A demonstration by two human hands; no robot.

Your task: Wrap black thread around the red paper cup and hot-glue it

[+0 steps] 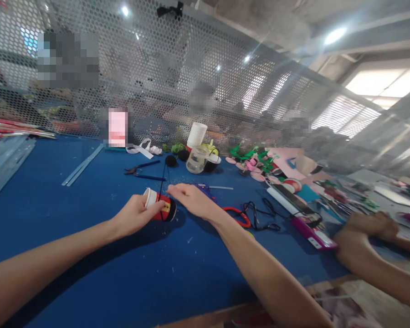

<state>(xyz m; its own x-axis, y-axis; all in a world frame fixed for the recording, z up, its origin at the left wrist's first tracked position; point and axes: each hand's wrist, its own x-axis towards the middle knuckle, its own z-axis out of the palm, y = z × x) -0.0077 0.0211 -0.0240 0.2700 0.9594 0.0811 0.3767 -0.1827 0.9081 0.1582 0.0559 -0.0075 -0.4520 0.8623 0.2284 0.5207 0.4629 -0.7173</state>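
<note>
My left hand (135,215) is closed round a small paper cup (160,205) lying on its side on the blue table (89,255); the cup is white at the rim, red in the middle with a yellow and black band. A thin black cord (163,180) runs from the cup up to a black pompom (171,160). My right hand (191,199) rests just right of the cup, its fingertips pinched together at the cup's black end by the cord. Under that hand lies a blue tool (207,191), partly hidden.
Pliers (141,172), a clear cup (196,160), a white cup stack (197,135), red-handled scissors (239,215), black cords (259,214) and craft scraps (259,159) lie about. Another person's hands (365,232) rest at right. A mesh wall (191,82) stands behind.
</note>
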